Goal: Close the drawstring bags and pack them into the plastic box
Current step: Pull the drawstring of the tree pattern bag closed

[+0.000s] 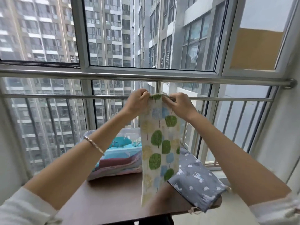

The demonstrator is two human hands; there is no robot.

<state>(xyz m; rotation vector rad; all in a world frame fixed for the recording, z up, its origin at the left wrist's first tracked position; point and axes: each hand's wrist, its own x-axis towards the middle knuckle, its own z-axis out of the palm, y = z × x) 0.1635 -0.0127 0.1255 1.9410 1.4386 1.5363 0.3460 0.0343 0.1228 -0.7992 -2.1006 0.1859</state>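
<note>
Both arms raised; left hand (138,101) and right hand (180,105) each pinch the top edge of the tree-print bag (159,143). It hangs above the table (113,195), in front of the plastic box (113,161).

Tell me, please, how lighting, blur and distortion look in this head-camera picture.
Head view: soft daylight through the window, no hard shadows; the wide angle bows the railing; left hand, right hand and tree-print bag are slightly blurred; the grey bag looks sharper.
</note>
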